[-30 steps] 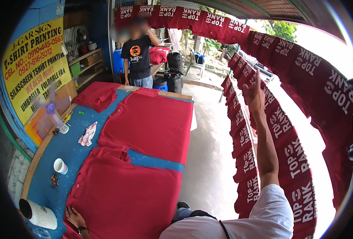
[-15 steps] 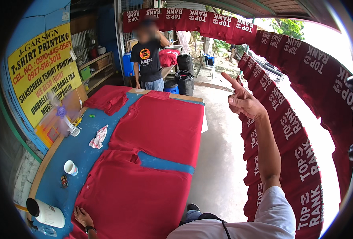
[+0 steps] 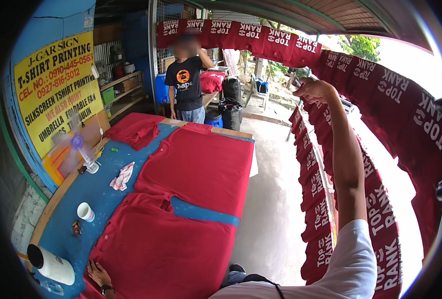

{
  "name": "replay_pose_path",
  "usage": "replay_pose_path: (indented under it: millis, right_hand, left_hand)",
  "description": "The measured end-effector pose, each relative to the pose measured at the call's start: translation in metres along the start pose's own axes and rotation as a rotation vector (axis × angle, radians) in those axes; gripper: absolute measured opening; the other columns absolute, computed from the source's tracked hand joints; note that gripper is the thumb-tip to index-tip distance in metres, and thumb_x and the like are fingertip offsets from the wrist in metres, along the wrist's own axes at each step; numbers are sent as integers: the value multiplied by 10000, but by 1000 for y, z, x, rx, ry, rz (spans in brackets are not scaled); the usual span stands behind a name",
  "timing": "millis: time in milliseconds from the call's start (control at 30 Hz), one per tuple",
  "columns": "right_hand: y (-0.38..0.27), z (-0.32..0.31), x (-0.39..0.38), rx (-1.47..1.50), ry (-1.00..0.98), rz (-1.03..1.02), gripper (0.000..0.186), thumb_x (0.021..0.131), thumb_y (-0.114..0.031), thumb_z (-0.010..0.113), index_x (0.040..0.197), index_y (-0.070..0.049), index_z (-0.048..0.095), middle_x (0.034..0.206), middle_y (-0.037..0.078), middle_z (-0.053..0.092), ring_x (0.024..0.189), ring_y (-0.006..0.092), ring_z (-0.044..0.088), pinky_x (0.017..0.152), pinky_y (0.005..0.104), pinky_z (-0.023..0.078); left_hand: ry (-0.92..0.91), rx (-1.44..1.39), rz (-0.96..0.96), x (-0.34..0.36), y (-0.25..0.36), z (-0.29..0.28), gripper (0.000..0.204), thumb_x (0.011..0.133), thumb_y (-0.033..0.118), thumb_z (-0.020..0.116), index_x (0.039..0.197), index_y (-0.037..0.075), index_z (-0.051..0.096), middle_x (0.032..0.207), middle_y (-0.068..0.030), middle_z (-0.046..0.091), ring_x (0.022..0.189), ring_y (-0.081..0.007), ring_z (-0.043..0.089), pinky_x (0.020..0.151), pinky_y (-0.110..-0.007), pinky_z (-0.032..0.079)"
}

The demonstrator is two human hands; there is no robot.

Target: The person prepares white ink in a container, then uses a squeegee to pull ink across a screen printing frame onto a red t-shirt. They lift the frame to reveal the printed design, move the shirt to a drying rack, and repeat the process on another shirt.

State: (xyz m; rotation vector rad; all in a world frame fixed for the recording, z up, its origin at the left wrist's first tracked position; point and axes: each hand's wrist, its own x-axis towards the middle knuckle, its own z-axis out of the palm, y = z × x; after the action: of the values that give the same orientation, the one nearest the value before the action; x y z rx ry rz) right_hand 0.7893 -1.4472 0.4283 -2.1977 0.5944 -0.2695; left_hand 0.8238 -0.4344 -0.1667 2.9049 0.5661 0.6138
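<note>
My left hand (image 3: 98, 273) lies open on the near red T-shirt (image 3: 166, 251), by its left edge. My right hand (image 3: 315, 91) is raised high at arm's length, fingers partly bent and apart, with nothing visible in it, in front of hanging printed red shirts (image 3: 384, 94). A second red shirt (image 3: 196, 164) lies flat beyond the near one on the blue worktable (image 3: 61, 234). Folded red cloth (image 3: 131, 130) is at the far left corner.
A person (image 3: 186, 89) in a dark T-shirt stands beyond the table. A white container (image 3: 56, 266), cup (image 3: 85, 212), crumpled cloth (image 3: 122, 177) and fan (image 3: 81, 149) line the left side. Black bags (image 3: 230, 112) and a chair (image 3: 258, 94) stand behind.
My right hand has swung from upright to pointing leftward, then up and right, its fingers now bending downward. My left hand stays on the near shirt; the view has shifted slightly.
</note>
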Motion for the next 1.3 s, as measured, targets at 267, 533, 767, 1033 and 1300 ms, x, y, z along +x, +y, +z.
replay_pose_path:
  millis: [267, 533, 767, 1033, 1300]
  right_hand:
    - [7, 34, -1, 14, -178, 104, 376, 935, -217, 892, 1008, -91, 546, 755, -22, 543, 613, 107, 476, 550, 285, 422]
    - [64, 39, -32, -183, -365, 287, 302, 937, -177, 875, 1035, -63, 613, 690, -48, 474, 571, 85, 433, 506, 297, 351]
    - [147, 57, -59, -318, -192, 289, 1097, 880, -258, 917, 1721, -39, 247, 1363, 228, 671, 916, 255, 687, 837, 421, 626]
    - [224, 52, -138, -157, 58, 288, 1113, 927, -214, 872, 1706, 63, 128, 933, 178, 778, 715, 229, 762, 613, 345, 629]
    - [201, -78, -311, -302, 85, 416, 960, 937, -455, 858, 1591, 92, 416, 1413, 307, 654, 1182, 369, 748, 876, 437, 693]
  left_hand:
    - [11, -64, 6, -5, -2, 1, 494, 1158, 344, 448, 1488, 16, 614, 1593, -199, 553, 1448, -423, 519, 1218, -574, 376]
    - [35, -27, 18, -1, -1, 0, 476, 1158, 338, 453, 1449, 15, 647, 1563, -181, 580, 1430, -408, 533, 1190, -557, 401]
    - [29, -22, 35, 0, -5, 1, 475, 1159, 337, 448, 1476, 33, 628, 1579, -170, 563, 1443, -410, 523, 1192, -582, 394]
    - [-9, 2, 52, -1, 1, -11, 475, 1154, 306, 453, 1477, 4, 628, 1593, -175, 564, 1446, -392, 534, 1182, -557, 414]
    - [189, 71, 238, 2, 15, -26, 400, 1118, 312, 540, 1355, 36, 705, 1346, -152, 682, 1237, -358, 642, 1040, -491, 521]
